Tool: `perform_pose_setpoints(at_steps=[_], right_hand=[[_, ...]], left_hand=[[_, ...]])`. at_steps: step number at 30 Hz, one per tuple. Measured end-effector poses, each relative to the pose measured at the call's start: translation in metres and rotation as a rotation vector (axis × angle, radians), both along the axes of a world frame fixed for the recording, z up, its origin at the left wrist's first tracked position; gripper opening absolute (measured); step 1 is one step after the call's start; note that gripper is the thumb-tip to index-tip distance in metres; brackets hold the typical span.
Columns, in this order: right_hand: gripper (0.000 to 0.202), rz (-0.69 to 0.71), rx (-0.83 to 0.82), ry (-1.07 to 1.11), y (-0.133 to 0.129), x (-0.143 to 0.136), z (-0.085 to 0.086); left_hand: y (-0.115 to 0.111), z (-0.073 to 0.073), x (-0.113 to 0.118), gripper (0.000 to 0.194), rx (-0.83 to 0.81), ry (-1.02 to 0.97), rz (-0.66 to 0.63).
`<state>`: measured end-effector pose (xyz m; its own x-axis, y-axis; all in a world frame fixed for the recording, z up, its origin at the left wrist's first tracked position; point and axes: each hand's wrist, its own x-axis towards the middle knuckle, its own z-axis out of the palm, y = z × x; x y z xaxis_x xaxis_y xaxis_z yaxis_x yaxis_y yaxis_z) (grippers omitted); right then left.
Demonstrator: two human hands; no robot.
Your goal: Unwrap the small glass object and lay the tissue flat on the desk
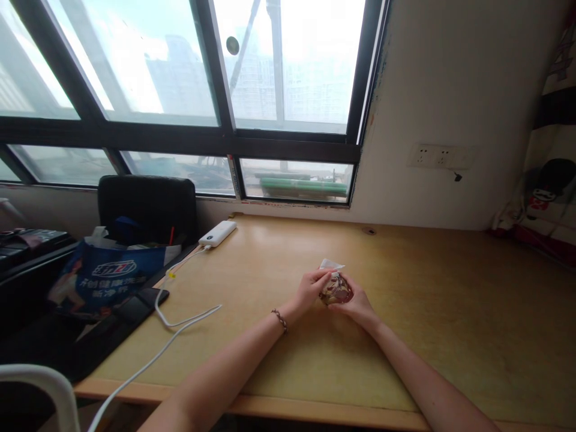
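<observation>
Fingertips of both hands close together around a small clear packet point(335, 289) of brownish contents, held just above the wooden desk point(450, 312) near its middle. Those of the left hand point(309, 288) pinch the packet's upper left side, near a pale flap that sticks up at the top, while the right hand point(355, 302) cups it from below and from the right, its fingers curled narrow against the wrapper. Judging by that raised flap, the packet looks to be at the point of opening; whether the seal is already torn through is too small to tell, and the contents seem all inside. A beaded bracelet point(279, 320) sits on the left wrist. Around the hands the desk is bare wood, with open room to the right and toward the wall. To the left lies a white cable point(180, 321) that runs to a white power bank point(218, 233) near the window, well apart from the hands. Past the desk's left edge stand a blue printed bag point(108, 279) and a black chair point(148, 207); the near edge runs under both forearms.
</observation>
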<state>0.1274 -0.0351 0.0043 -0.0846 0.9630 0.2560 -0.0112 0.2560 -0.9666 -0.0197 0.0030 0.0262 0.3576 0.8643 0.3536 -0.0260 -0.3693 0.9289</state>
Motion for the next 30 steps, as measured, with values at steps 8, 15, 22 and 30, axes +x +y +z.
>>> perform_pose_setpoints(at_steps=[8, 15, 22, 30], right_hand=[[0.078, -0.152, 0.003, 0.12, 0.012, 0.006, -0.011], [0.071, -0.226, 0.011, 0.251, 0.015, 0.008, -0.005], [0.067, -0.085, -0.004, 0.151, 0.012, 0.006, -0.005], [0.073, -0.078, -0.032, 0.061, 0.011, 0.004, -0.01]], left_hand=[[0.016, -0.016, -0.001, 0.044, -0.24, -0.066, 0.061], [0.011, -0.021, 0.002, 0.046, -0.239, -0.051, 0.021], [0.009, -0.015, 0.003, 0.045, -0.2, -0.123, 0.076], [0.0, -0.007, 0.001, 0.032, 0.079, 0.004, -0.015]])
